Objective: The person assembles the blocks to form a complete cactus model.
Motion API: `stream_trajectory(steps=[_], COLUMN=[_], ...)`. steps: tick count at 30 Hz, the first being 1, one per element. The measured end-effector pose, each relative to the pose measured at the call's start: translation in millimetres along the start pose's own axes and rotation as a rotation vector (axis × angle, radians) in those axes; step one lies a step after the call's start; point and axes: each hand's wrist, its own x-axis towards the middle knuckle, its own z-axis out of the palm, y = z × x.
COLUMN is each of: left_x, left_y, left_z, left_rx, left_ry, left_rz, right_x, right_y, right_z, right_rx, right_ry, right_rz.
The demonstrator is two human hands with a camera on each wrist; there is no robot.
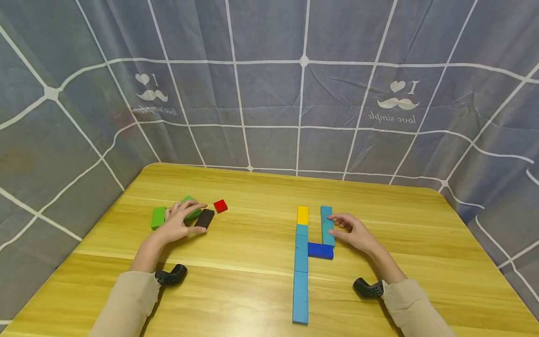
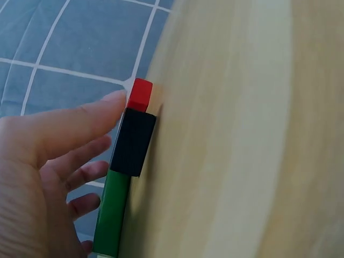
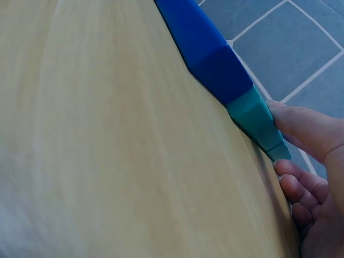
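My left hand [image 1: 178,225] hovers around a black block [image 1: 205,218], its thumb by the block's near end and its forefinger stretched past the far end; whether they touch it is unclear. Partly hidden behind its fingers is a green block [image 1: 191,214]. My right hand [image 1: 354,232] has its thumb and forefinger at the right edge of a short column of light blue blocks [image 1: 326,224], fingers loosely bent. A dark blue block [image 1: 320,251] lies crosswise from the near end of that column to a longer light blue row [image 1: 301,290], topped by a yellow block [image 1: 302,215].
Another green block [image 1: 158,218] lies left of my left hand, and a small red block [image 1: 221,206] lies beyond the black one. The wooden table [image 1: 244,285] ends at a grey curtain [image 1: 269,93] with white lines. A black wrist device [image 1: 171,275] sticks out from each sleeve.
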Motion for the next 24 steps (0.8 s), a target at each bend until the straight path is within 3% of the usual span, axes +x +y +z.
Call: stream_trajectory(steps=[6,13,18,24], left_x=[-0.5,1.1,4.7,18.7], left_y=[1.2,0.5,0.0,11.8], left_z=[-3.1,-2.4,0.3,5.1], left_rx=[0.010,-0.002,-0.006,-0.084], left_ry=[-0.058,-0.053,-0.015,0.089], left_rz=[0.000,-0.003,-0.007,-0.014], right_x=[-0.2,0.1,-0.3,-0.5], right_y=[0.4,2.2,0.9,-0.7], right_z=[0.4,0.1,0.2,0.0], right_rx=[0.002,0.007,0.010,0.010], right_ry=[0.011,0.007,0.005,0.004], right_rz=[0.007,0.012,0.017,0.014])
